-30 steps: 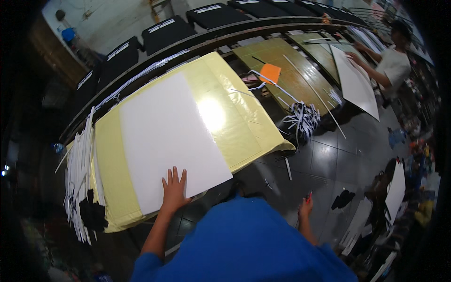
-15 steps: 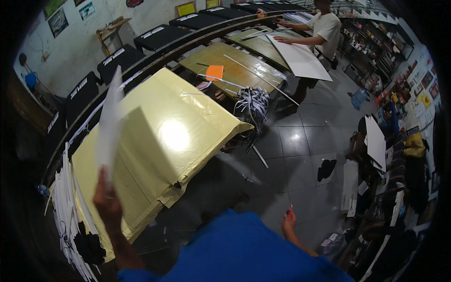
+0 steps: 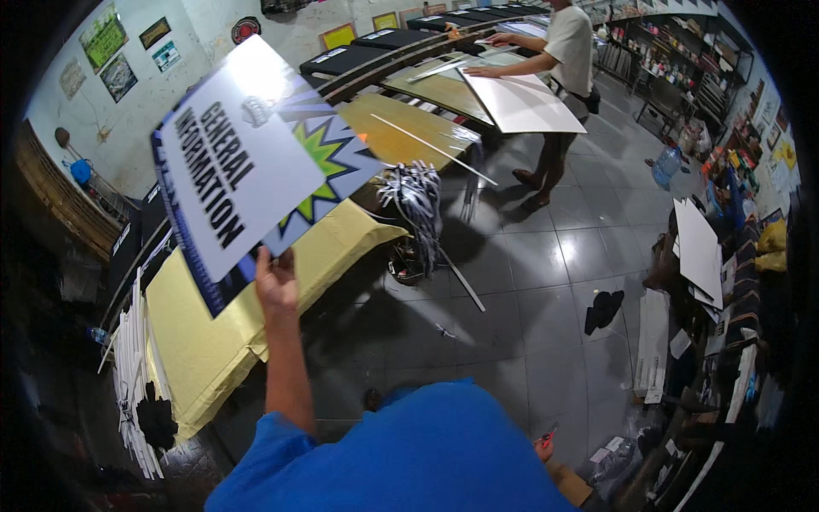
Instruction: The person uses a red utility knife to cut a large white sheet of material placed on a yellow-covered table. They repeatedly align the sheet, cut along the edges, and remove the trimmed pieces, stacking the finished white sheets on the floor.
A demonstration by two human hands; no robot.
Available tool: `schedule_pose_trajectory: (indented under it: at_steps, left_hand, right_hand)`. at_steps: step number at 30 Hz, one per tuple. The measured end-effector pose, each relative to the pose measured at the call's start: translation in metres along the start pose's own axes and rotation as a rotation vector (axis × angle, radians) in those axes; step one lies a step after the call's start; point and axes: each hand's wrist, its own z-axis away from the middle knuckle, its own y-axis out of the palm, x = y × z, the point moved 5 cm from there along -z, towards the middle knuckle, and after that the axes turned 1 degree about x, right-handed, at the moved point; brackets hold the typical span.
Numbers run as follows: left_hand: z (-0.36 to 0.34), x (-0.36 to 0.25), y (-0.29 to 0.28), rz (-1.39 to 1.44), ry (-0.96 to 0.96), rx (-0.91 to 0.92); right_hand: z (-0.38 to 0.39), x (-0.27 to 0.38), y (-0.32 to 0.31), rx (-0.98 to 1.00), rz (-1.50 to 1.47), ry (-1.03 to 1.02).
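My left hand [image 3: 278, 283] grips a large printed sign board [image 3: 281, 158] by its lower edge, fingers partly behind it. The board is held up and tilted, its face turned toward me, with a white panel, bold dark lettering, a green starburst and a blue border. Beneath and behind it lies a table draped in a shiny yellow cover [image 3: 200, 358]. Low on the right, my right hand [image 3: 544, 450] is closed on a small red-handled tool [image 3: 548, 439], which looks like a cutter knife. My blue sleeve and body hide most of that arm.
Across the room a person [image 3: 567, 51] leans over a white board [image 3: 525, 101] on a worktable. A bundle of shredded strips [image 3: 414, 205] hangs off a table edge. White strips [image 3: 132, 384] stand at left. Cluttered shelves and white panels [image 3: 698, 243] line the right side.
The sign board has turned from edge-on to face me, and my left hand has moved right with it. My right hand has dropped lower. The whole view has shifted a little.
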Motion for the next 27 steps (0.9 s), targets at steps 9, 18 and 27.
schedule_pose_trajectory:
  at_steps: [9,18,27]
  left_hand:
    - [-0.021,0.251,0.143,0.147,-0.207,0.007]
    - [-0.139,0.454,0.194,0.158,-0.235,-0.188]
    - [-0.317,0.521,0.136,-0.615,0.057,0.322]
  right_hand:
    - [-0.068,-0.045,-0.076,-0.265,-0.195,-0.060]
    - [-0.082,0.002,-0.093,-0.370,-0.132,0.056]
    - [-0.096,0.044,-0.122,-0.490,-0.241,0.190]
